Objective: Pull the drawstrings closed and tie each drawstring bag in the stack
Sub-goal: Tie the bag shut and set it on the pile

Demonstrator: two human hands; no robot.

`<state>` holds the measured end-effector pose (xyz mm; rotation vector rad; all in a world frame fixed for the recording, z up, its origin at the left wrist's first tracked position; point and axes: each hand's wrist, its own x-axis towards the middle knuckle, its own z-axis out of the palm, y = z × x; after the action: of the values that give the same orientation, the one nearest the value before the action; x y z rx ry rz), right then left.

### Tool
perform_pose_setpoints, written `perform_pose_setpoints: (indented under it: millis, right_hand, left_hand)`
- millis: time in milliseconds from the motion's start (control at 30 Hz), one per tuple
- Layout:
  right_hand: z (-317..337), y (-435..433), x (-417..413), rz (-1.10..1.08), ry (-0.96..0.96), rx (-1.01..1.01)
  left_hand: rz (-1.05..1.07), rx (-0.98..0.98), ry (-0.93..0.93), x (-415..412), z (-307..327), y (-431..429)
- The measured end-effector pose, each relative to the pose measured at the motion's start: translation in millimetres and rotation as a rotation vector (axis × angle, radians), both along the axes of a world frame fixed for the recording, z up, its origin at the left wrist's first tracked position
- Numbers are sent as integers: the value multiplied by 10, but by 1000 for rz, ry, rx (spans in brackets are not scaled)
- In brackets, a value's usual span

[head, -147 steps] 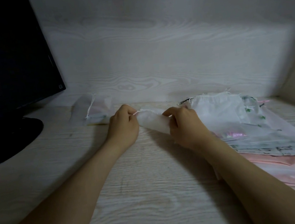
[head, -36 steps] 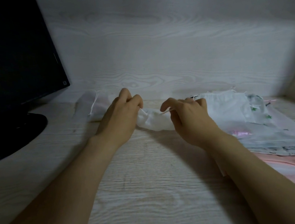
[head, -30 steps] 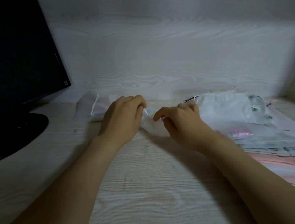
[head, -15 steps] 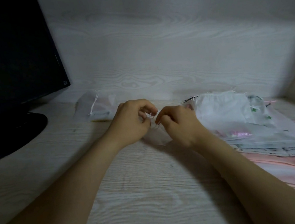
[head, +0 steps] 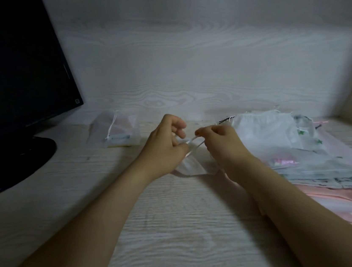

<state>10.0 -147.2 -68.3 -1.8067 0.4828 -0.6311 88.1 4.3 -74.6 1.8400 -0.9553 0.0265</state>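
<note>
- White drawstring spans the gap between left hand and right hand, each pinched closed on it; likely mid-knot.
- Small bag lies on desk beneath both hands, kept low for tension.
- Stack waits just right; one bag set apart left, presumably finished.

Both forearms bare from the frame's lower edge up to the wrists; no sleeve visible. Left hand: no glove, ring or wristband seen. Right hand: likewise bare, nothing worn at the wrist. Fingernails too dim and blurred to judge.
</note>
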Motion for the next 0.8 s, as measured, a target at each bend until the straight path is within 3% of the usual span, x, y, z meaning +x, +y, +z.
perform_pose_setpoints:
  millis: [100, 300, 467, 600, 700, 800]
  right_hand:
    - [-2, -15, 22, -27, -34, 17]
    - [-78, -39, -1, 63, -43, -184]
    - [-116, -56, 3, -62, 88, -650]
    - [-156, -27, -9, -73, 212, -818]
    - [-124, 4, -36, -99, 304, -893]
    - [-24, 73, -105, -160, 265, -830]
  left_hand:
    - [62, 65, 88, 39, -4, -28]
    - [-28, -21, 304, 19, 68, 6]
    - [-29, -144, 425, 26, 117, 17]
    - [-47, -214, 498, 28, 142, 15]
    - [-74, -211, 573, 21, 155, 7]
    - [-54, -176, 582, 4, 155, 3]
